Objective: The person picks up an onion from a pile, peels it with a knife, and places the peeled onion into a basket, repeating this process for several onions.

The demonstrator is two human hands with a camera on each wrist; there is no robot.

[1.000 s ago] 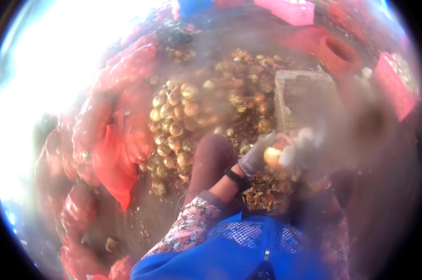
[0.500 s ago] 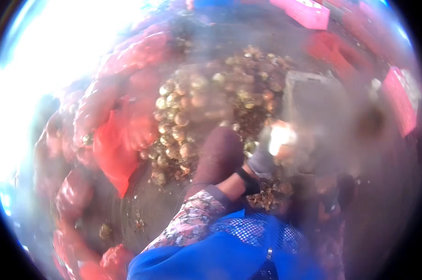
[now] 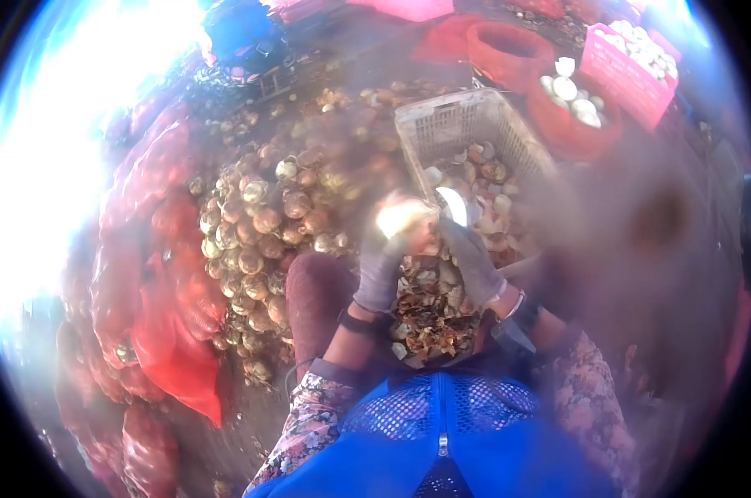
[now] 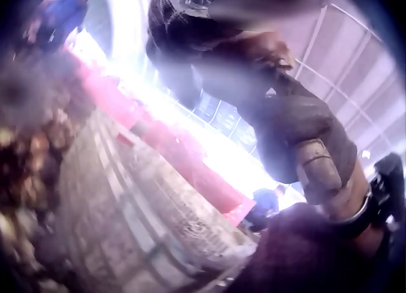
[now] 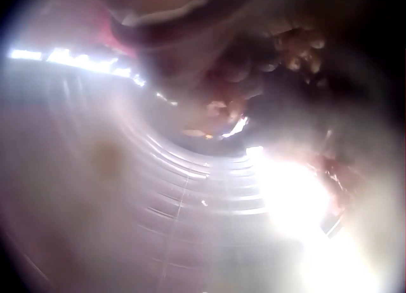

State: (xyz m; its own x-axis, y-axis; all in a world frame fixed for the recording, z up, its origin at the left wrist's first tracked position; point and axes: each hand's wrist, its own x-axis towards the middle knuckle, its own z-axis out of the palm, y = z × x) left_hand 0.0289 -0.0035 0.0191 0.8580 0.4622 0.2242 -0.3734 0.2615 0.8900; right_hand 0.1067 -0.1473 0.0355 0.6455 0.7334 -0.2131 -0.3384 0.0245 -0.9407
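Observation:
My gloved left hand [image 3: 379,274] grips an onion [image 3: 417,232], its upper side washed out by glare. From the other side my gloved right hand [image 3: 472,261] meets it with curled fingers. A shiny curved sliver [image 3: 452,206], blade-like in shape, shows at the right fingertips; I cannot tell exactly what it is. In the left wrist view the right hand [image 4: 311,131] is bent toward the onion, with a wrapping [image 4: 317,166] on one finger. Below both hands lies a heap of dry onion skins [image 3: 433,328]. The right wrist view is mostly blur and glare.
A pale plastic crate [image 3: 417,124] holding onion pieces and skins stands just ahead. Piled onions [image 3: 263,220] lie at left, beside red net sacks [image 3: 172,311]. Farther right are a red tub [image 3: 570,133] of white peeled onions, another red tub [image 3: 508,50] and a pink crate [image 3: 620,70].
The head view has turned right, so the crate and onion pile sit farther left. My right hand, earlier blurred or lower, now meets the left hand at the onion.

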